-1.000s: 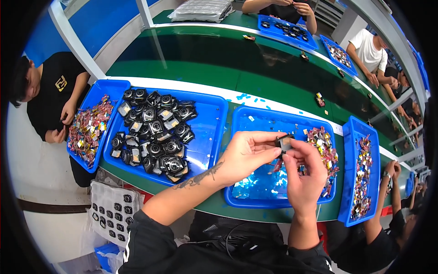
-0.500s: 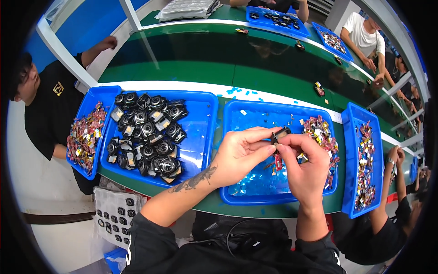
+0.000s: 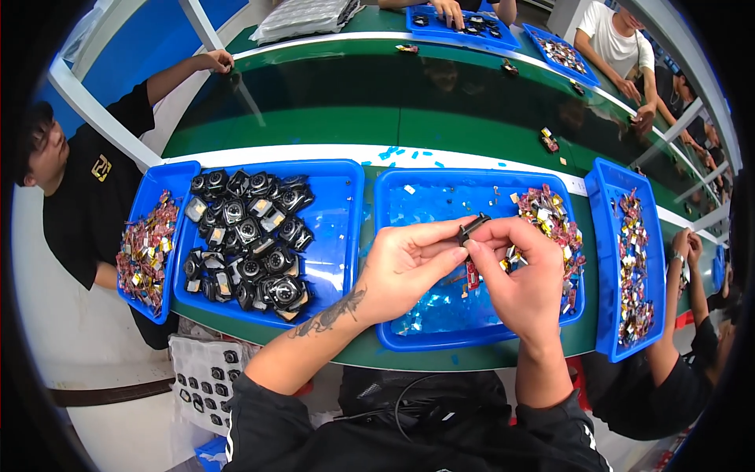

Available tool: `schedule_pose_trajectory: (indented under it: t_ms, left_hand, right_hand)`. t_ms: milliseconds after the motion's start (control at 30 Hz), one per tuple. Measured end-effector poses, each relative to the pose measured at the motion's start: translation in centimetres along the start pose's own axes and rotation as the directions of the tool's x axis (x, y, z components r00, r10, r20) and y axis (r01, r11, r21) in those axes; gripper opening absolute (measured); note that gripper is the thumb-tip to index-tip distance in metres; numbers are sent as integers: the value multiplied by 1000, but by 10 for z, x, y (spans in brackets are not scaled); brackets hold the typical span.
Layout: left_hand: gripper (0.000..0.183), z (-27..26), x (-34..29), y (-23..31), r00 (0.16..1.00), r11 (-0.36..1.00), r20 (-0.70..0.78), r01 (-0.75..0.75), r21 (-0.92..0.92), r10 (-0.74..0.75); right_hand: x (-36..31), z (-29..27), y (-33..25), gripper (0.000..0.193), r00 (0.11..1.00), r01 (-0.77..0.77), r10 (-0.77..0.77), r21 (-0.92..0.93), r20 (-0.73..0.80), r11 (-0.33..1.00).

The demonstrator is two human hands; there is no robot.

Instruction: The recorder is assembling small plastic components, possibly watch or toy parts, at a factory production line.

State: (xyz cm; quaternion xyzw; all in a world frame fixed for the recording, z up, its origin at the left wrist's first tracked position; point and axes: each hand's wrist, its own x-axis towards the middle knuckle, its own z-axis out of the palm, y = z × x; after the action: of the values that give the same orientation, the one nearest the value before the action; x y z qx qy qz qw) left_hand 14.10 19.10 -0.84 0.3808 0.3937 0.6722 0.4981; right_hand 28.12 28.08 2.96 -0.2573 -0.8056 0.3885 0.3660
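Note:
Both my hands meet over a blue tray (image 3: 440, 341) in front of me, closed on one small black watch case (image 3: 472, 227). My left hand (image 3: 405, 263) pinches it from the left between thumb and fingers. From the right, my right hand (image 3: 523, 271) grips it with thumb and forefinger. The case is tilted, and fingers cover much of it. Just below the fingertips shows a small red circuit board (image 3: 472, 277); whether it hangs from the case or lies in the tray, I cannot tell. Red and yellow circuit pieces (image 3: 546, 214) are heaped at the tray's right side.
Black watch cases (image 3: 248, 228) fill much of a blue tray (image 3: 334, 259) at left. Narrower trays of circuit pieces (image 3: 145, 252) (image 3: 635, 267) flank both sides. Beyond runs a green conveyor belt (image 3: 330, 110) carrying a few parts. Co-workers sit left, right and across.
The watch case has turned in my fingers and now shows its edge. The left co-worker's arm reaches farther over the belt. Across, a hand has come over the far tray.

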Motion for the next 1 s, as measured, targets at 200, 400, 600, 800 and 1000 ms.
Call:
schedule_pose_trajectory:
  t_ms: [200,400,600,800,1000]
  left_hand:
    - [40,1,1,0,999,999,-25,-45,6,45]
    - [40,1,1,1,1000,999,-20,-23,-26,23]
    - [39,2,0,0,998,998,-26,-59,19,60]
    - [39,2,-1,3,997,996,-27,-64,57,66]
    - [42,5,1,6,976,984,-126,-169,60,175]
  right_hand:
    - [-1,-2,-1,6,998,-59,58,35,16,998]
    - [1,2,2,7,1000,-18,18,-10,-18,1000]
    - [2,1,-1,14,999,0,-4,-77,-46,997]
    - [2,-4,1,22,991,98,-116,-250,-59,963]
    - [-17,-3,8,23,968,-239,251,435,30,868]
